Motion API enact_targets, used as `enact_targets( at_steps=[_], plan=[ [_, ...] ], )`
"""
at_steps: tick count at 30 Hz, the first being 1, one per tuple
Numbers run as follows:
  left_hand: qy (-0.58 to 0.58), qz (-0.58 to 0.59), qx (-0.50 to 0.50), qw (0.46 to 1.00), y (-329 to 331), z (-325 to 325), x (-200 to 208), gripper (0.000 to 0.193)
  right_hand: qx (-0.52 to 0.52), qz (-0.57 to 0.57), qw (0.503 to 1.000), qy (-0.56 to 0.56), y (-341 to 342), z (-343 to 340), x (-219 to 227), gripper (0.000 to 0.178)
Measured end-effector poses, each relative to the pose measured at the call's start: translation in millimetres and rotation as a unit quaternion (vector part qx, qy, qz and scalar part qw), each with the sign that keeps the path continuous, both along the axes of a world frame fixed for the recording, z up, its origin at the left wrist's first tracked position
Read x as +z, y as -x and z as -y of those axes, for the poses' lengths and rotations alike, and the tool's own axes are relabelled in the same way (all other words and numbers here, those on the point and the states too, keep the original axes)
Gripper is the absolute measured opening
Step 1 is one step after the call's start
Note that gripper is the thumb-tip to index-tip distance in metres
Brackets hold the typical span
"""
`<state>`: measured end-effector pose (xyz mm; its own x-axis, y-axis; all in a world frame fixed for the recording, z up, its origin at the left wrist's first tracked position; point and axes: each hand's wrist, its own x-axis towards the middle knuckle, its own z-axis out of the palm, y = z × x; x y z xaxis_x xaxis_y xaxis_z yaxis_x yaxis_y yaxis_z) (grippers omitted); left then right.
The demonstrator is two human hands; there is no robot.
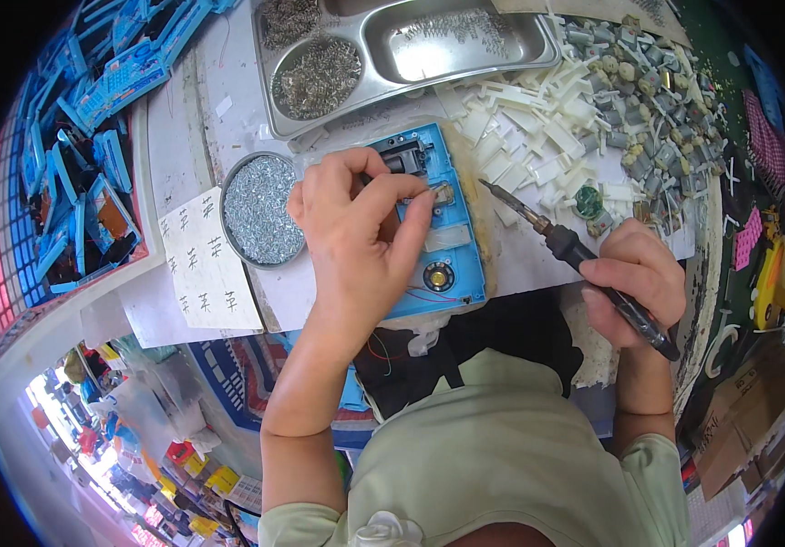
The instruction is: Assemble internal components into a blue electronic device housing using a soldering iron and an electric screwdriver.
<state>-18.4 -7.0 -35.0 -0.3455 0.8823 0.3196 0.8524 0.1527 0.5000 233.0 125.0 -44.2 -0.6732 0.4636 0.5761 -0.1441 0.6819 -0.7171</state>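
Note:
A light blue plastic casing (467, 235) lies open on the table in front of me. Set into it are a black part (403, 159), a small metal motor (445, 194), a round speaker (438, 276) and thin wires. My left hand (356, 214) reaches over the casing's left side, thumb and index finger pinched together beside the motor; whatever is between them is too small to name. To the right, my right hand (634, 283) grips the black handle of a soldering iron (584, 260). Its pointed metal tip is just off the casing's right edge, touching nothing.
A round dish of small screws (265, 210) stands left of the casing. Behind is a metal tray (383, 87) with springs and small metal parts. White plastic pieces (538, 137) and many motors (657, 128) are heaped at the right. Blue casings fill a crate (142, 219) at left.

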Motion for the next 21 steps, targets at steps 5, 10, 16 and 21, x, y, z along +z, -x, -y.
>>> enact_targets(
  at_steps=[5,10,16,21],
  plan=[
    [0.030,-0.067,-0.032,0.997,-2,1,2,0.014,0.008,0.005,1.000,0.000,2,2,1,0.027],
    [0.050,-0.083,-0.037,0.995,-4,-2,6,0.013,0.018,0.003,1.000,0.003,4,4,2,0.027],
    [0.052,-0.088,-0.038,0.994,-4,-4,6,0.013,0.029,0.004,0.999,0.016,9,8,1,0.032],
    [0.053,-0.087,-0.035,0.994,-5,-4,8,0.013,0.035,0.011,0.999,0.021,12,11,0,0.035]
  ],
)
